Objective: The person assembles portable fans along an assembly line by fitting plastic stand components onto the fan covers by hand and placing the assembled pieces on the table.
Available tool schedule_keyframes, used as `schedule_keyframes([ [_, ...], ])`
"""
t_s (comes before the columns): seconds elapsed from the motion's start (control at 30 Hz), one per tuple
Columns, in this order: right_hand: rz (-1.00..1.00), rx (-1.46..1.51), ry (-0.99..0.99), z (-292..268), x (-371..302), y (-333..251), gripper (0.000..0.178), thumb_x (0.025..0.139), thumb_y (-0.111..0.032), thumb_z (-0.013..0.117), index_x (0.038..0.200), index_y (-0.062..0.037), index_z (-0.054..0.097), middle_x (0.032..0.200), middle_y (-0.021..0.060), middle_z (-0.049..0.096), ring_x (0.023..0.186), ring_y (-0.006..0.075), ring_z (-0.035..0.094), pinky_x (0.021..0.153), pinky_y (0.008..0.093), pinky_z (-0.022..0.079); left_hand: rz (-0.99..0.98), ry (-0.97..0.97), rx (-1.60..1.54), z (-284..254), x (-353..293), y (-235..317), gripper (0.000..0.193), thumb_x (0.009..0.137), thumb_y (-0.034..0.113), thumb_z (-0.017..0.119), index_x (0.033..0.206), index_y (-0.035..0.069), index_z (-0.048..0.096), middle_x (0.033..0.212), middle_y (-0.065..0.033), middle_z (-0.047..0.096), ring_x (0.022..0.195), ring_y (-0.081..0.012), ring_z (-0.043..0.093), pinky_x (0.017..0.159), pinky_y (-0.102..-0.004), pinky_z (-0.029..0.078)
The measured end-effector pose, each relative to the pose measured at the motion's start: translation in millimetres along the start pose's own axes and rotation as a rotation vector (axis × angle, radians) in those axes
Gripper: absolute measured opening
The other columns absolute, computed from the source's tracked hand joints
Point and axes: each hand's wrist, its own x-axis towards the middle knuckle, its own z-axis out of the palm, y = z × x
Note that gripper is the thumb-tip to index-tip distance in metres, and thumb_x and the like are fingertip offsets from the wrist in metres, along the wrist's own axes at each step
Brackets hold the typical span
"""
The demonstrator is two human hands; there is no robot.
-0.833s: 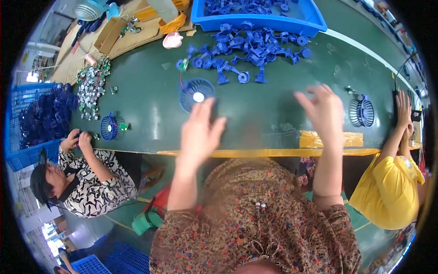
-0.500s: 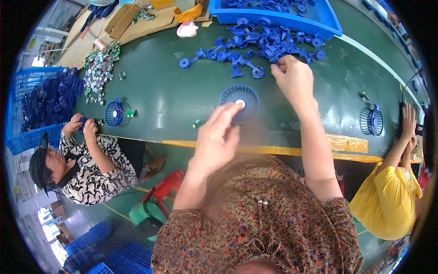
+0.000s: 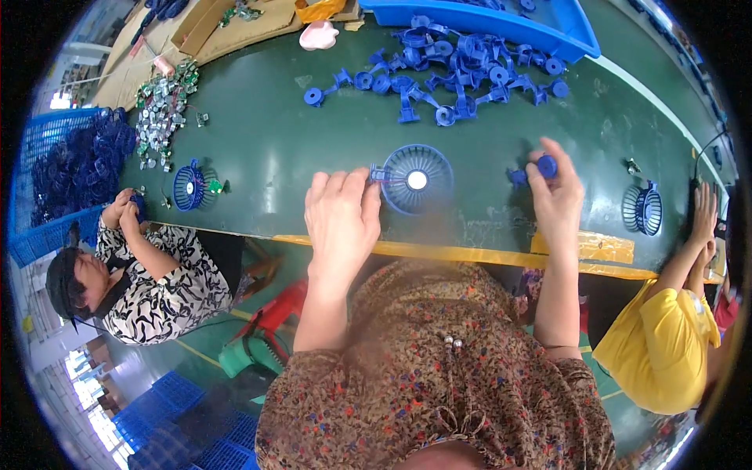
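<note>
My left hand point(image 3: 343, 215) pinches the side tab of a round blue fan cage point(image 3: 439, 160), which has thin radial ribs and a white disc at its centre. The cage is in front of me over the green table. To its right, my right hand point(image 3: 558, 196) grips a small blue plastic bracket point(image 3: 547, 166) with a round cup end, held between thumb and fingers. More such brackets lie in a loose pile point(image 3: 462, 70) at the far side of the table. My left fingers hide whatever lies beneath them.
A blue tray point(image 3: 501, 27) stands behind the pile. Small circuit boards with motors point(image 3: 160, 113) are heaped at the left. One fan cage point(image 3: 189, 188) lies near a co-worker in a patterned top point(image 3: 168, 274), another point(image 3: 648, 210) near a co-worker in yellow point(image 3: 658, 345).
My right hand has come back from the pile toward me and right, bringing a blue bracket. My left hand has shifted left and now grips the cage's side tab.
</note>
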Motion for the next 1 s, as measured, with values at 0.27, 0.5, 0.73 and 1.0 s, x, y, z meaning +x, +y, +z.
schedule_keyframes([
  [0.27, -0.161, -0.552, 0.065, -42.4, 2.2, 18.1, 0.028, 0.091, -0.011, 0.074, 0.119, -0.0065, 0.072, 0.107, 0.0149, 0.064, 0.089, 0.0294, 0.066, 0.080, 0.0403, 0.053, 0.050, -0.111, -0.271, 2.1, -1.9, -0.3, 0.011, 0.092, 0.011, 0.072, 0.095, 0.001, 0.073, 0.080, -0.0129, 0.068, 0.075, -0.0315, 0.062, 0.070, -0.0410, 0.049],
  [0.5, -0.184, -0.370, -0.143, -25.0, -12.9, -34.3, 0.032, 0.082, -0.014, 0.083, 0.110, -0.0026, 0.072, 0.091, 0.0133, 0.065, 0.067, 0.0260, 0.062, 0.062, 0.0393, 0.052, -0.080, -0.233, -0.490, 9.1, 0.0, 9.8, 0.009, 0.091, 0.011, 0.071, 0.092, 0.002, 0.072, 0.077, -0.0123, 0.068, 0.076, -0.0328, 0.065, 0.072, -0.0417, 0.051],
  [0.73, -0.510, -0.213, -0.322, 33.3, -37.9, -66.5, 0.031, 0.079, -0.013, 0.081, 0.106, -0.0027, 0.070, 0.096, 0.0113, 0.062, 0.085, 0.0295, 0.069, 0.068, 0.0400, 0.058, -0.078, -0.286, -0.501, 6.4, 1.5, 4.4, 0.010, 0.092, 0.012, 0.067, 0.093, 0.003, 0.072, 0.078, -0.0125, 0.069, 0.077, -0.0325, 0.066, 0.073, -0.0418, 0.051],
  [1.0, -0.559, -0.499, -0.423, 45.7, -34.8, -76.1, 0.020, 0.078, -0.013, 0.076, 0.092, -0.0021, 0.066, 0.092, 0.0111, 0.057, 0.084, 0.0266, 0.067, 0.065, 0.0376, 0.057, -0.079, -0.344, -0.467, 3.3, 2.4, 1.6, 0.016, 0.096, 0.017, 0.065, 0.090, 0.004, 0.071, 0.078, -0.0129, 0.068, 0.079, -0.0335, 0.066, 0.072, -0.0431, 0.050],
])
